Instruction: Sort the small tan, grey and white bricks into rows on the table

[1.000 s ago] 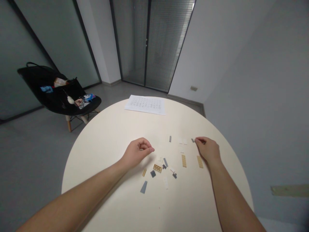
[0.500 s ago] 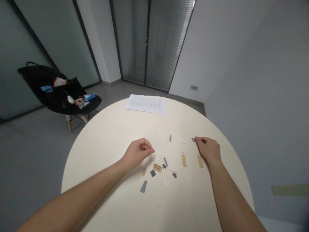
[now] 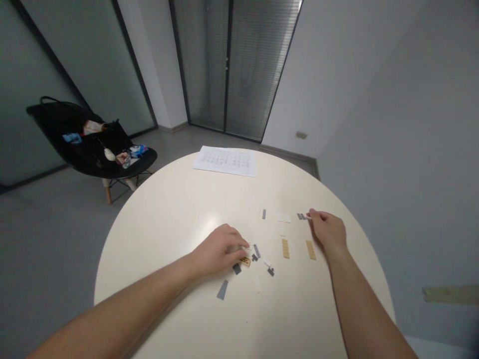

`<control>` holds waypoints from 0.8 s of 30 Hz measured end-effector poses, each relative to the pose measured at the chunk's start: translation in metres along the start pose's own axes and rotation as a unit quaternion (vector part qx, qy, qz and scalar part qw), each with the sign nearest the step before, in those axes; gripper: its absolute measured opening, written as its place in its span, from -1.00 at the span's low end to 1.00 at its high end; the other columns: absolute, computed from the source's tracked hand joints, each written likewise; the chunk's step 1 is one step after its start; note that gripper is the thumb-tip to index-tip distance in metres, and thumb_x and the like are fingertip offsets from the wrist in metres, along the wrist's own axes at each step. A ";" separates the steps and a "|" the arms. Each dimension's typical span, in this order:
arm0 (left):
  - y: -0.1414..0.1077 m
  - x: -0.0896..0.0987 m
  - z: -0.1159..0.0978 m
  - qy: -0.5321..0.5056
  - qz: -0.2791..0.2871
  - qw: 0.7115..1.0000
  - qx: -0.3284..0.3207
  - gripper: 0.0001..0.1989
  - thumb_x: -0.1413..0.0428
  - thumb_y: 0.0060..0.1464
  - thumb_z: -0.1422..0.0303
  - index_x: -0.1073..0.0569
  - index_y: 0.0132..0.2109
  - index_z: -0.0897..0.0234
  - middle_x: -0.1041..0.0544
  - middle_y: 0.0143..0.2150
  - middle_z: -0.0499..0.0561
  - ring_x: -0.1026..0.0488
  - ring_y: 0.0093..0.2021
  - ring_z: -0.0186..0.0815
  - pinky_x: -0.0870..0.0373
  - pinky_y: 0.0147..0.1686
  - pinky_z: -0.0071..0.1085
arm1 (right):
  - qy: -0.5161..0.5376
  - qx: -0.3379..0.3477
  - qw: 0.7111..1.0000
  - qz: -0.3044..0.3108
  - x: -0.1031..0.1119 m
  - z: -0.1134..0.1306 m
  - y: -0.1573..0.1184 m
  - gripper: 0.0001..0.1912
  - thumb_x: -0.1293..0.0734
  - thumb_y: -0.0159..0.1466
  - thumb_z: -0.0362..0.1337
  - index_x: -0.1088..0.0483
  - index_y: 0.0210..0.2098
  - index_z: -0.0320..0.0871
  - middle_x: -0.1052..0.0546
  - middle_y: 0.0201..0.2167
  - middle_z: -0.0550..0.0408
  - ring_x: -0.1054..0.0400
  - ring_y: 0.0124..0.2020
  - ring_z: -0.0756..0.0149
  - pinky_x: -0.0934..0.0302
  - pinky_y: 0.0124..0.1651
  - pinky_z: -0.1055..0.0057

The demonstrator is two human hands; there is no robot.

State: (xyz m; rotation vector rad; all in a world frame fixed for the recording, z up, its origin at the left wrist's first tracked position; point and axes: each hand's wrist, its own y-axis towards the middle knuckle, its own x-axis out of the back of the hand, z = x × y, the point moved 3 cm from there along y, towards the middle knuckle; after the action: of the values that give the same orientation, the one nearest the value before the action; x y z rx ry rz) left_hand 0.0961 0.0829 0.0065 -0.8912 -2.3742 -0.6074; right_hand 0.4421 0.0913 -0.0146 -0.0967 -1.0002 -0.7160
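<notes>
My left hand (image 3: 222, 251) is low over a loose group of small toy building bricks. Its thumb and forefinger are apart, at either side of a small white piece (image 3: 248, 247). A tan brick (image 3: 246, 261) lies partly hidden under the thumb, with a dark grey square plate (image 3: 237, 269) beside it. On the right, my right hand (image 3: 328, 229) rests at the table with thumb and forefinger pinched together. Just left of those fingertips lie small dark grey pieces (image 3: 301, 216). Something pale shows at the fingertips, too small to name.
Two tan plates (image 3: 285, 249) and several white pieces (image 3: 284, 218) lie between my hands. A grey wedge plate (image 3: 222, 289) is nearer me. Printed paper (image 3: 225, 161) lies at the far edge of the round table (image 3: 157, 214). A black chair (image 3: 93, 144) holding items stands left.
My left hand has moved right and nearer, over the loose bricks, its fingers now apart. My right hand has shifted slightly right, leaving more of the dark grey pieces in sight.
</notes>
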 end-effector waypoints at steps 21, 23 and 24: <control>0.000 -0.030 -0.010 0.157 0.045 0.979 -0.120 -0.85 -0.06 0.15 0.50 -0.52 -0.25 0.24 -0.58 -0.30 0.03 -0.40 -0.16 -0.24 -0.19 -0.03 -0.28 | 0.110 -0.073 0.990 -0.058 0.001 -0.012 0.001 -0.54 -0.29 0.13 0.05 -0.60 -0.32 -0.21 -0.59 -0.48 -0.05 -0.40 -0.41 0.14 -0.16 -0.30 0.27; 0.000 -0.030 -0.010 0.143 0.041 0.982 -0.114 -0.85 -0.07 0.11 0.53 -0.51 -0.25 0.23 -0.58 -0.30 0.02 -0.41 -0.18 -0.25 -0.19 -0.04 -0.29 | 0.127 -0.074 0.987 -0.069 0.002 -0.013 0.000 -0.54 -0.29 0.13 0.05 -0.60 -0.32 -0.22 -0.58 -0.50 -0.04 -0.39 -0.44 0.17 -0.17 -0.32 0.29; 0.000 -0.030 -0.010 0.135 0.039 0.984 -0.111 -0.84 -0.07 0.09 0.54 -0.51 -0.26 0.23 -0.57 -0.30 0.01 -0.41 -0.18 -0.25 -0.19 -0.05 -0.30 | 0.134 -0.074 0.985 -0.074 0.002 -0.014 0.000 -0.53 -0.29 0.13 0.05 -0.60 -0.31 -0.23 -0.57 -0.50 -0.04 -0.38 -0.45 0.18 -0.17 -0.33 0.29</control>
State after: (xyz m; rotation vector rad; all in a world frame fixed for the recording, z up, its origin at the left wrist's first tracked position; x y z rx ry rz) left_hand 0.1190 0.0634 -0.0038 -0.9264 -2.0481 -0.9143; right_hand 0.4532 0.0850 -0.0204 -0.0532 -0.7014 -0.9140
